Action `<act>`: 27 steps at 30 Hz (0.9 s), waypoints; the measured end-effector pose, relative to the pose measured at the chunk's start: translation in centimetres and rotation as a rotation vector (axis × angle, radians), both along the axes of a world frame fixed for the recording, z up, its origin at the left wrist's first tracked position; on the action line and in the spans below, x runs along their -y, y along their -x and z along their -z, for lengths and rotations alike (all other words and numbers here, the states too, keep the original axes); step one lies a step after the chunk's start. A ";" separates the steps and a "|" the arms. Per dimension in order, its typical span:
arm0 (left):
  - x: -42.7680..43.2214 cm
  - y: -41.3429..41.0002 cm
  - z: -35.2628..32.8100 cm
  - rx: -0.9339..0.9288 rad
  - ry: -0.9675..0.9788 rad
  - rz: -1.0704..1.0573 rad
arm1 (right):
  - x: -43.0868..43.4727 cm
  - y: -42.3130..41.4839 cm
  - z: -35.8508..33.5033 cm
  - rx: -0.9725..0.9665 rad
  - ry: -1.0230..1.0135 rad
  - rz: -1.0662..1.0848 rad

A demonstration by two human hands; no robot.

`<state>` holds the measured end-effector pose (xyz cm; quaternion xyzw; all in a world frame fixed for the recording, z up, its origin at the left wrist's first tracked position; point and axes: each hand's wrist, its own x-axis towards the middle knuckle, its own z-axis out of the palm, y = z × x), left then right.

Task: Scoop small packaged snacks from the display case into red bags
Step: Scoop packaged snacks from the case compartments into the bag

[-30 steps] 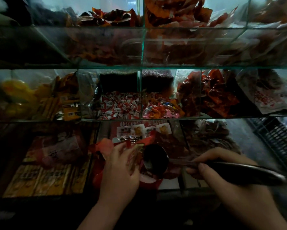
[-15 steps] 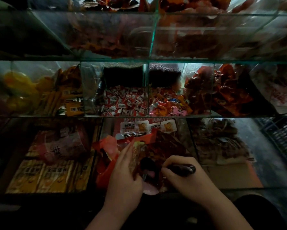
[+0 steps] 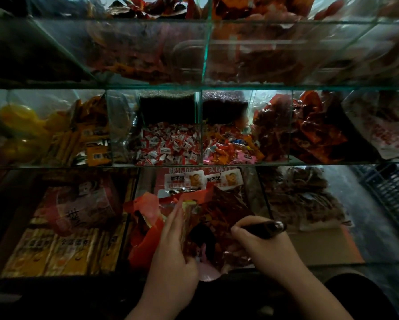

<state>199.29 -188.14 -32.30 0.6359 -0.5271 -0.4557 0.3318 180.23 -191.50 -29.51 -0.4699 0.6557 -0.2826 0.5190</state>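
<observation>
Head view, left hand (image 3: 173, 257) holding red bag (image 3: 145, 247), right hand (image 3: 264, 250) gripping scoop (image 3: 268, 228)

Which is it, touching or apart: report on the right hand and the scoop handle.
Touching. The head view shows the right hand curled round the scoop handle, no gap; the left hand holds the red bag.

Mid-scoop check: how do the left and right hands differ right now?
The left hand holds the edge of the red bag with fingers fairly straight, pointing up; the right hand is curled round the dark scoop handle. The left hand sits at the bag's left side, the right hand at its right, scoop bowl dipped inside. Both are bare and meet at the bag's mouth.
</observation>
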 end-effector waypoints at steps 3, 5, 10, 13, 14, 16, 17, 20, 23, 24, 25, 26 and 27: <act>-0.2 0.3 0.3 0.031 -0.001 0.007 | -0.2 -0.5 0.7 0.077 -0.054 0.124; -0.3 0.4 0.5 0.052 0.033 -0.014 | 0.1 0.2 0.8 0.167 -0.091 0.214; 0.0 0.0 0.4 0.043 0.035 -0.020 | 0.6 2.3 0.3 0.348 -0.075 0.371; 0.4 -0.1 0.5 0.082 0.059 0.010 | 0.1 3.1 -0.2 0.381 -0.035 0.446; 0.5 -0.2 0.6 0.084 0.061 0.017 | -0.1 3.3 -0.5 0.381 -0.014 0.465; 0.7 -0.4 0.9 0.088 0.077 0.023 | -0.4 3.7 -1.2 0.384 0.024 0.492; 0.7 -0.5 1.1 0.099 0.090 0.026 | -0.6 3.8 -1.5 0.389 0.040 0.504; 0.6 -0.3 1.1 0.181 0.155 0.024 | -1.0 4.2 -2.6 0.407 0.079 0.527; 0.3 0.1 0.6 0.380 0.263 -0.004 | -1.5 4.4 -3.7 0.412 0.112 0.536; 0.4 0.4 0.3 0.414 0.304 0.000 | -1.6 4.5 -4.0 0.417 0.121 0.543; 0.5 0.6 0.1 0.431 0.334 0.015 | -1.8 4.6 -4.2 0.423 0.128 0.550; 0.6 0.9 0.0 0.445 0.351 0.040 | -2.0 4.8 -4.5 0.429 0.134 0.556; 0.8 1.2 -0.1 0.462 0.354 0.067 | -2.1 5.0 -4.8 0.434 0.136 0.556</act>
